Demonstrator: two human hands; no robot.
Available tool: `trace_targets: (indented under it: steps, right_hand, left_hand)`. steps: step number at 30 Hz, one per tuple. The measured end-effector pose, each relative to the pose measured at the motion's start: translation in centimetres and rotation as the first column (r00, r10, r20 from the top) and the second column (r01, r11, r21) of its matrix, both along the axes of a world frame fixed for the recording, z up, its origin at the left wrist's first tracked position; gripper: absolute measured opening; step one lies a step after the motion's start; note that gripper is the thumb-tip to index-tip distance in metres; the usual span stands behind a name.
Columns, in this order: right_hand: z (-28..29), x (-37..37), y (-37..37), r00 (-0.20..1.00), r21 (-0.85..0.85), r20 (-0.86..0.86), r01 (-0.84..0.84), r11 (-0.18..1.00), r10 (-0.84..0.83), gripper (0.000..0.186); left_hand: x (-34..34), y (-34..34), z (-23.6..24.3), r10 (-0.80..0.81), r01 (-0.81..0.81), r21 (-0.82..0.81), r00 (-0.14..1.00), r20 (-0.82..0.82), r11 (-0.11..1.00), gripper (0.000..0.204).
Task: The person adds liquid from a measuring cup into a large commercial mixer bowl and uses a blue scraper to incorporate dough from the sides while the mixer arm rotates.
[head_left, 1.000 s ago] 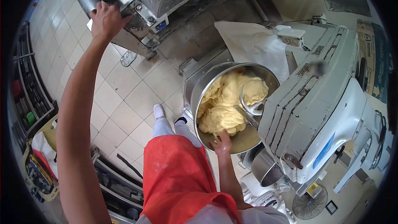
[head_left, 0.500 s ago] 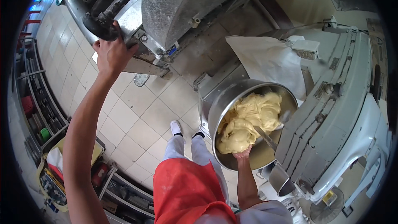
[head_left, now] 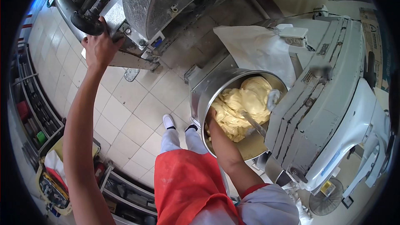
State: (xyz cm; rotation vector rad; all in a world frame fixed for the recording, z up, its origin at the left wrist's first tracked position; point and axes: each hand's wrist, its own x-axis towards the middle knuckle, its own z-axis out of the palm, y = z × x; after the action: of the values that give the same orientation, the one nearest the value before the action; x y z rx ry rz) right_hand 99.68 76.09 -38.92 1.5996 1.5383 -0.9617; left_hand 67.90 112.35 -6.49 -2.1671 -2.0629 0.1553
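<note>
— Left hand?
— Up and out, fingers wrapped over the machine edge, just below a black pipe.
— Right hand?
— Down inside the steel bowl, pressed into the dough; grip hidden, cannot tell.
— Around it?
— Mixer hook just beyond the dough, white mixer to the right, red apron below.

One bowl; one dough mass
</note>
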Motion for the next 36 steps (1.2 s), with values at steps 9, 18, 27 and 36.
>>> trace_targets:
  steps: [9,18,27,36]
  right_hand:
    - [9.2,-1.3,-2.3,0.517,0.142,0.043,0.844,0.517,-0.855,0.040]
    - [5.3,4.5,-10.2,0.732,0.345,0.041,0.628,0.697,-0.680,0.031]
    - [7.1,6.7,-11.5,0.727,0.265,0.127,0.631,0.729,-0.675,0.038]
    - [11.1,8.2,-12.1,0.662,0.333,-0.090,0.724,0.604,-0.744,0.048]
  left_hand:
    - [-0.1,-0.7,0.3,-0.015,0.014,0.043,1.000,0.025,0.999,0.093]
    - [2.1,0.4,1.5,-0.003,0.003,0.001,0.998,0.067,1.000,0.093]
    - [1.4,0.4,0.2,-0.080,0.077,0.142,0.997,0.013,0.987,0.076]
    - [1.8,0.3,0.7,-0.038,0.036,0.051,0.998,0.042,0.998,0.091]
